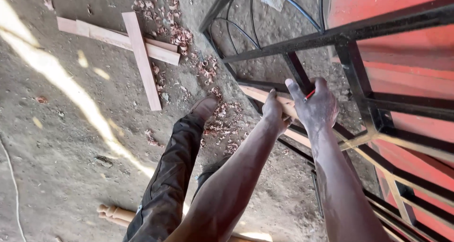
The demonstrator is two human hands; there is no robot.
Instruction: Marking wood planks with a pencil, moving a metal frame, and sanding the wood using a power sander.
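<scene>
My right hand (316, 105) holds a red pencil (309, 95) against a black metal bar (299, 71) of a grille frame. My left hand (275, 110) grips a light wooden strip (255, 93) that lies along the frame just left of the right hand. Both forearms reach up from the bottom of the view. The pencil's tip is hidden behind my fingers.
The black metal grille (369, 29) stands before a red wall (406, 71). On the dirt floor lie two crossed wooden planks (142, 57), wood shavings (179, 34) and a turned wooden leg (113, 213). My leg in dark trousers (165, 185) stretches forward to a shoe (204, 107).
</scene>
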